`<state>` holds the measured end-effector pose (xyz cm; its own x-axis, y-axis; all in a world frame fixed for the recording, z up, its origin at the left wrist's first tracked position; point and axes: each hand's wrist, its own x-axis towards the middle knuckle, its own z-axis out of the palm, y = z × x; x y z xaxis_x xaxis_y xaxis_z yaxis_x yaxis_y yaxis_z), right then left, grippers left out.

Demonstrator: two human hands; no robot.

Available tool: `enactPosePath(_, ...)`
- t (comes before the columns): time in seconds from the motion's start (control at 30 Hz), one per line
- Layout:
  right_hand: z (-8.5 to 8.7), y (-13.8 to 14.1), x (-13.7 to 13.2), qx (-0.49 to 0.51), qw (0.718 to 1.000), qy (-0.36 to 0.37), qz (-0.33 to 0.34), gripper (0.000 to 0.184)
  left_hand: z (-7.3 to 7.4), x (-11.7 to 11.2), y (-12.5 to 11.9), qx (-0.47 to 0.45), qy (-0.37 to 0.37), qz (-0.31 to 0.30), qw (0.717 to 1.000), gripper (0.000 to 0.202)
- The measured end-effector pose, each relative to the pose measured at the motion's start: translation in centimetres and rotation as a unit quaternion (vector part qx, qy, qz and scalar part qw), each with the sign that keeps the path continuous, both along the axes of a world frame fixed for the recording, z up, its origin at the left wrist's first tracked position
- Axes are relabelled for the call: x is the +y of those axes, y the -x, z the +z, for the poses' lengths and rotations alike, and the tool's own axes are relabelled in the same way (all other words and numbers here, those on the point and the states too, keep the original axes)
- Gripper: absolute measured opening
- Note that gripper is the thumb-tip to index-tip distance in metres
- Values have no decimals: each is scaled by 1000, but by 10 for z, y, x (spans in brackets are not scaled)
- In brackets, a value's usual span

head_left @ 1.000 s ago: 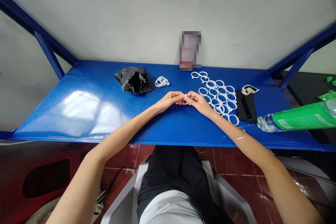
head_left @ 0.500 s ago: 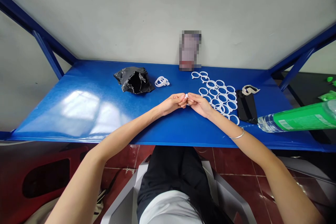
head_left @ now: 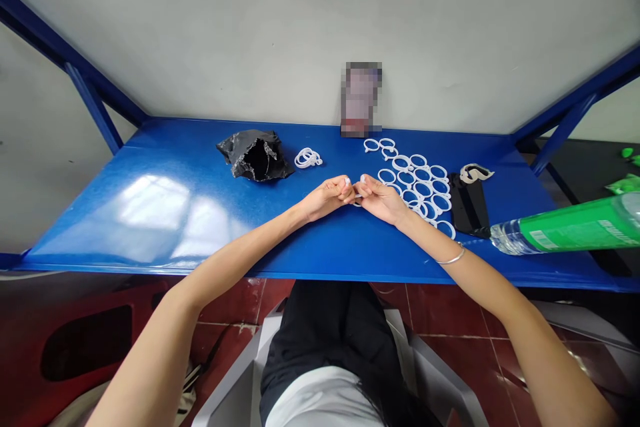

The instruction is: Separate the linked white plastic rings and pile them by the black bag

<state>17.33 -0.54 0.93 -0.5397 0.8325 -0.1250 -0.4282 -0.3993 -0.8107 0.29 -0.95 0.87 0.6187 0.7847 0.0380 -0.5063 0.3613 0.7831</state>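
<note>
So both hands, left hand (head_left: pixel 327 197) and right hand (head_left: pixel 381 199), are pinching a small white ring (head_left: pixel 356 196) above the blue table (head_left: pixel 150 213); probably light, stiff, snappy plastic, so I'd be gripping its rim.

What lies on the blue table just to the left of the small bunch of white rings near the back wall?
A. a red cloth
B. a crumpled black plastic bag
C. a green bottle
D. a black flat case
B. The crumpled black plastic bag sits on the blue table directly left of the small bunch of white rings; the green bottle and the black flat case lie far off on the right side.
</note>
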Motion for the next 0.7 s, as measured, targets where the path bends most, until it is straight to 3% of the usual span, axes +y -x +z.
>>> enactPosePath(0.17, 0, 1, 0, 9, 1000, 15, -9, 33, 0, 2, 2, -5, -14, -8, 1000, 46)
enactPosePath(0.47, 1, 1, -2, -39, 999, -33, -11, 30, 6, 3, 4, 53, -46, 5, 998, 48)
enactPosePath(0.6, 7, -2, -3, -89, 993, -74, -7, 21, 8, 8, 12, 119, -115, 52, 985, 45)
enactPosePath(0.7, 9, -5, -2, -126, 984, -120, -28, 18, 12, 11, 20, 230, -224, 104, 941, 46)
